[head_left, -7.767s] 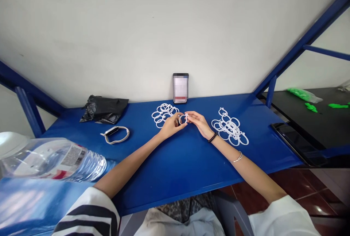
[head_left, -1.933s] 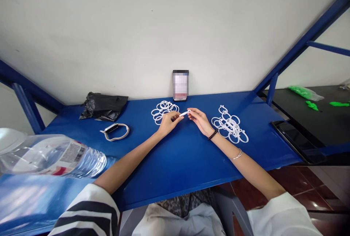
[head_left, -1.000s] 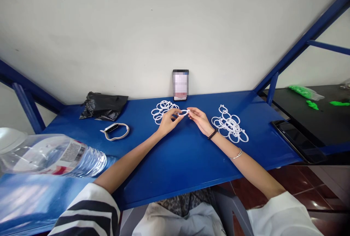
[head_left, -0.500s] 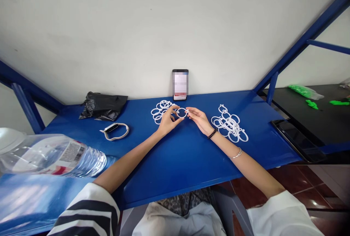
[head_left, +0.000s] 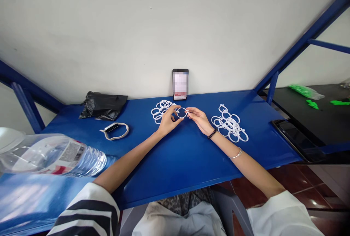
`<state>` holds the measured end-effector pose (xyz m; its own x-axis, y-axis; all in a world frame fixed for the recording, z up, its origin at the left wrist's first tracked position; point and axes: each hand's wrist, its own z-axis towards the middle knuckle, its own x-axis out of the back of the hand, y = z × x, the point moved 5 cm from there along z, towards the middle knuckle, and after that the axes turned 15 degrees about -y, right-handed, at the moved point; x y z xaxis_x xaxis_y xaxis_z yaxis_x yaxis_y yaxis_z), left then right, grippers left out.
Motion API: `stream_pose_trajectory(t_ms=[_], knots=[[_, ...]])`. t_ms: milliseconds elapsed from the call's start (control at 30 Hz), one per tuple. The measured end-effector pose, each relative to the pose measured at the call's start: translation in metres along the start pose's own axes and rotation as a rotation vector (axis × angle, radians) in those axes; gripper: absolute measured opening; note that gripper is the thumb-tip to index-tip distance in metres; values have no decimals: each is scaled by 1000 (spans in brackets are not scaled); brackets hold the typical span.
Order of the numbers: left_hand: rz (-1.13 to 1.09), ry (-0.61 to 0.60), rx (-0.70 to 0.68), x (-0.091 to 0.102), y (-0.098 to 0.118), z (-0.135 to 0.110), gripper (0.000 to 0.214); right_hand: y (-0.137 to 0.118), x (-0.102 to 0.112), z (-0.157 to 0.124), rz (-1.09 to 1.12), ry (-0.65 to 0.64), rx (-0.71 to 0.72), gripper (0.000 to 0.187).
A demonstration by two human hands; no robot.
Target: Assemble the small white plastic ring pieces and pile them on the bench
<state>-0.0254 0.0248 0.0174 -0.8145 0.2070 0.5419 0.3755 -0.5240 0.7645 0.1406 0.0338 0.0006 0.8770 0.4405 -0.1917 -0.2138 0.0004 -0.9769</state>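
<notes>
A white plastic curtain ring [head_left: 182, 108] is held up between my two hands above the blue table. My left hand [head_left: 168, 120] pinches its left side between thumb and fingers. At the ring's right edge, where a small knob-like eyelet shows, my right hand [head_left: 200, 120] closes its fingertips. Partly behind my left hand lies a cluster of similar white rings [head_left: 156, 111]. A second pile of white rings [head_left: 230, 123], tangled over one another, rests to the right of my right hand.
A phone [head_left: 180, 82] leans upright against the wall. On the left are a black plastic bag [head_left: 105, 105], a watch [head_left: 115, 131] and a large clear bottle [head_left: 60, 155]. At the right edge lies a dark phone [head_left: 292, 137]. Blue metal bars [head_left: 303, 42] slope at both sides.
</notes>
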Motion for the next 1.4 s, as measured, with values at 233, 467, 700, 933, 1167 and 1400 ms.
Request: stream_pose_trajectory(t_ms=[233,467,700,933,1167,1400], knots=[[48,-15,-12,-1,2,-1,43,1,0,1,12,9,-11,32],[17,2,17,0,6,0,36,0,-1,1,49,-1,-27,31],[39,-50,61,-1,2,0,40,-2,-4,1,41,-4,-51,29],[-70,-76,100,-2,-1,1,48,0,-5,2,-2,-51,-61,30],[-97,-88,135,-3,-4,1,51,-1,-6,1,-28,-93,-30,33],[-127,-73,136,-3,-7,1,52,-1,-6,1,-74,-112,-15,36]])
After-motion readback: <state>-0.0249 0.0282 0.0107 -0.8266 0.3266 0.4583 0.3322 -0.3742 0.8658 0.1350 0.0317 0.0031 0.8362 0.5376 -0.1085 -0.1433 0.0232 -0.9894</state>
